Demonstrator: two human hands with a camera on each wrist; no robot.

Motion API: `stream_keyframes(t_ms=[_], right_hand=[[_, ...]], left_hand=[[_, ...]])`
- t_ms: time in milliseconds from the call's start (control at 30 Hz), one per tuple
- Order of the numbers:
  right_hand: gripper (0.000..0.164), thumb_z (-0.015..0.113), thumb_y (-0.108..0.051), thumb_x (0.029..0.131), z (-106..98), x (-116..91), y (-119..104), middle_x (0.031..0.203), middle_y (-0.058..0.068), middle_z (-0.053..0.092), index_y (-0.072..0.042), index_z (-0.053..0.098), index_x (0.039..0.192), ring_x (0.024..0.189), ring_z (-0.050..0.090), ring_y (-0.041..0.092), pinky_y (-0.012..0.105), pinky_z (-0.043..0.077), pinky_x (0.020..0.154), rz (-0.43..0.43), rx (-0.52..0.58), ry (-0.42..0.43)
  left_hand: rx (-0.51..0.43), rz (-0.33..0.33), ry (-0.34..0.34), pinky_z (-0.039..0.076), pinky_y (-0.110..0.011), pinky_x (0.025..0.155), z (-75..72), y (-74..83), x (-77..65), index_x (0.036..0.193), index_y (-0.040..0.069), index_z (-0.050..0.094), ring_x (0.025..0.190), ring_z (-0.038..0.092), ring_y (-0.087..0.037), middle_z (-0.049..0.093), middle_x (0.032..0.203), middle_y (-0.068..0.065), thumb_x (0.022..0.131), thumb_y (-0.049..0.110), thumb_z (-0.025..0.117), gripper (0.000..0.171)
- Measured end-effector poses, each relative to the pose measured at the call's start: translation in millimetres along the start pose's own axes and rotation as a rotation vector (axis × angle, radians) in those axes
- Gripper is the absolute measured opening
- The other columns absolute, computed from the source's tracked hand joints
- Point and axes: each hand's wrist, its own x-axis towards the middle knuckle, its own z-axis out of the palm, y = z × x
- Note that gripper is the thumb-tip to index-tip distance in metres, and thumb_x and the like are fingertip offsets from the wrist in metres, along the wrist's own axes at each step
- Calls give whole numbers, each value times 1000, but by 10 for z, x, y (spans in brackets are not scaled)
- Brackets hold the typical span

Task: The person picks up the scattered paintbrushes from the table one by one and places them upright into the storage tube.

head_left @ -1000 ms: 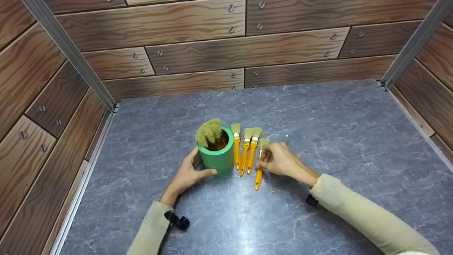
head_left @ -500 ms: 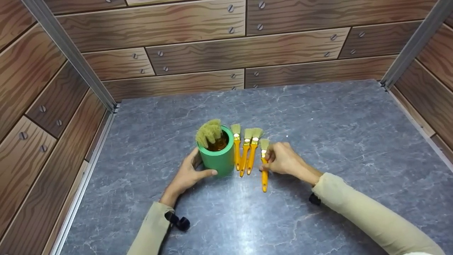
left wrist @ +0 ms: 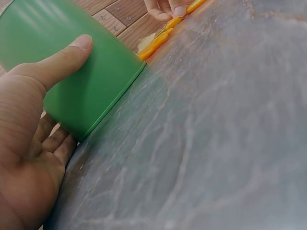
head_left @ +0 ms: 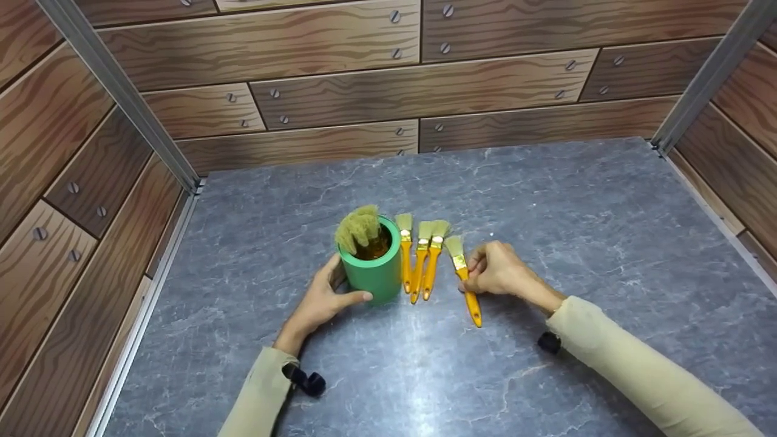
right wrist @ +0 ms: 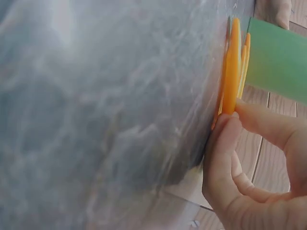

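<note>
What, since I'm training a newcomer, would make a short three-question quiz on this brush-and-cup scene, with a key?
1. How many brushes lie between the cup and the held brush in the right hand?
2. True or false: the cup is lying on its side.
3. Where does the left hand grip the cup? A: by the rim. B: around the side. C: nowhere; it is apart from it.

Key: 1. Three. 2. False; it stands upright. 3. B.
</note>
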Motion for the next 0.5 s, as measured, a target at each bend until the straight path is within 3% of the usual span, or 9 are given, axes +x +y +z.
stream_keyframes(t_ms=[500], right_hand=[[32,97,-17,73,-35,8,90,75,1,76,-4,74,92,65,66,10,22,53,58,99,106,-46]], left_hand=[[-4,7,2,30,-43,132,1,-14,11,167,22,36,157,40,-23,47,166,-2,84,13,93,101]])
